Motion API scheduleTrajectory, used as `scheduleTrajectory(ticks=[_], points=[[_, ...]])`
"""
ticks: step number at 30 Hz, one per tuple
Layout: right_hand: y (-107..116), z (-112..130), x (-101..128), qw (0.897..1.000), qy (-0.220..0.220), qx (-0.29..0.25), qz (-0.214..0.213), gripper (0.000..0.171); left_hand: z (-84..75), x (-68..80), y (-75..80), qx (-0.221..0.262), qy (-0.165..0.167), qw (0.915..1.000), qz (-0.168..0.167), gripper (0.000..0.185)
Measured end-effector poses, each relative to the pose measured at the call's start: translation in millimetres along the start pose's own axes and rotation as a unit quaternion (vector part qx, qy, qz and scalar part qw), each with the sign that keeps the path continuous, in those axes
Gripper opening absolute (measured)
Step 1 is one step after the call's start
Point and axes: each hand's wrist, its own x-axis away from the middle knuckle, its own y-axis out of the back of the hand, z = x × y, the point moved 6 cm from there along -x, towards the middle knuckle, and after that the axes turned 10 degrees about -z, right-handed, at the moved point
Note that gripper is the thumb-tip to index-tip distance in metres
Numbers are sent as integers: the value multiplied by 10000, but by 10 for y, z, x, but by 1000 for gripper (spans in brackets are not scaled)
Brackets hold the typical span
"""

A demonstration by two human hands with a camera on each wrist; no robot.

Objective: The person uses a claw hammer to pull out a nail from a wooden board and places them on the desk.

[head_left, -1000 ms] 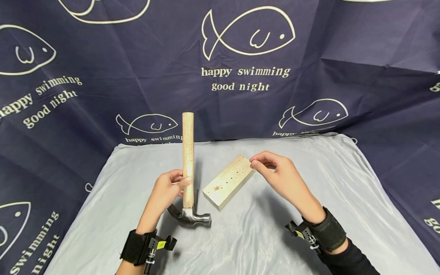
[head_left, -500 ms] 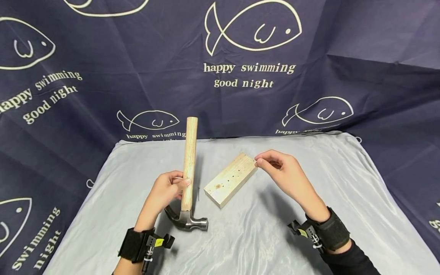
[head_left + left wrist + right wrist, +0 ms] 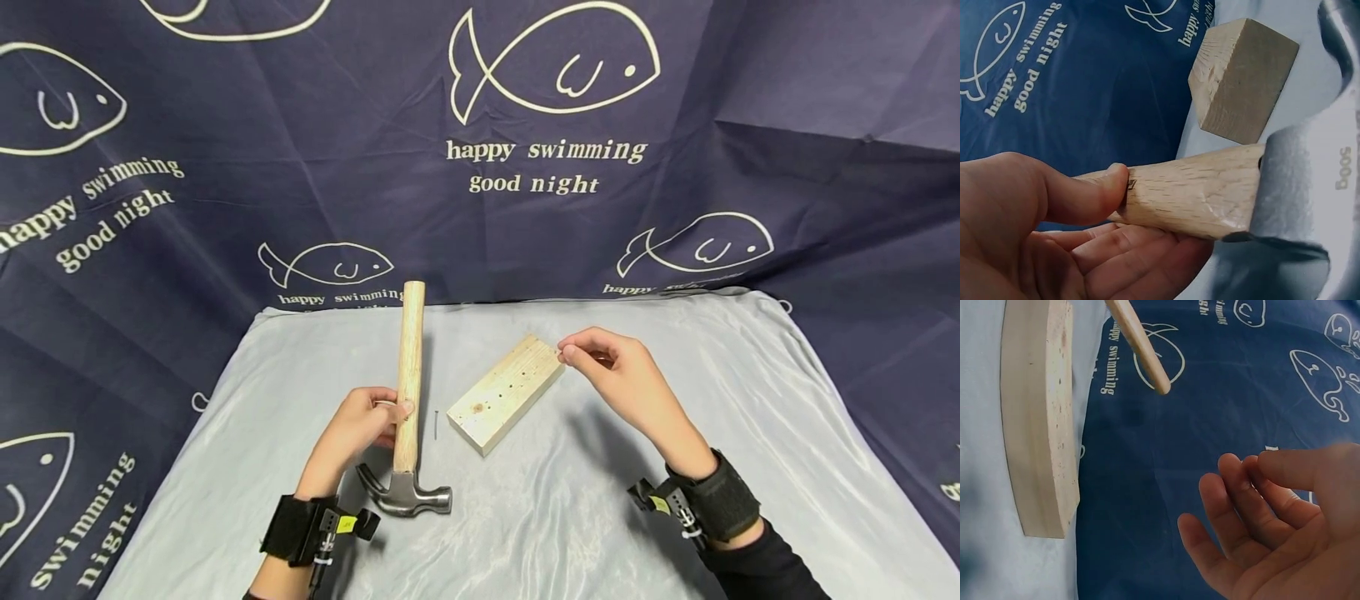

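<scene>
My left hand (image 3: 365,423) grips a claw hammer (image 3: 408,367) by its wooden handle, thumb on one side and fingers on the other. The handle points away and the steel head, marked 500g in the left wrist view, is nearest me. Just right of the handle lies a thin nail (image 3: 437,425) on the cloth. A pale wooden block (image 3: 506,392) with several small dark holes rests diagonally between the hands. By its far right corner hovers my right hand (image 3: 611,367), thumb and fingertips brought together. Whether something small sits between them cannot be made out.
A light grey satin cloth (image 3: 540,517) covers the table. Behind and at both sides hangs a navy curtain (image 3: 337,167) printed with fish and lettering. Each wrist wears a black strap (image 3: 292,529) with a small camera.
My left hand has lowered the hammer toward me, and its handle end sits lower in view. The nail beside it now shows fully. The right hand has shifted slightly right in view.
</scene>
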Motion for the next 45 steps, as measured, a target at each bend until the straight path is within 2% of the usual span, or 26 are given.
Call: scheduleTrajectory(ticks=[11, 17, 20, 26, 34, 45], points=[[-7, -79, -18, 9998, -52, 205, -25, 16, 108, -83, -57, -311, 271, 9988, 281, 26], [-46, -175, -47, 9991, 15, 413, -6, 17, 124, -67, -75, -331, 372, 9985, 207, 25], [-58, -229, -53, 9986, 48, 528, -15, 19, 100, -51, -85, -395, 303, 9986, 202, 27], [-96, -303, -80, 9969, 212, 764, 9, 25, 71, -46, -106, -781, 124, 9968, 138, 27], [-105, -396, -85, 9926, 191, 1193, 115, 33, 122, -77, -126, -1260, 189, 9918, 33, 29], [-119, -437, -59, 9920, 287, 1222, 99, 40, 138, -69, -100, -1441, 210, 9893, -98, 27]])
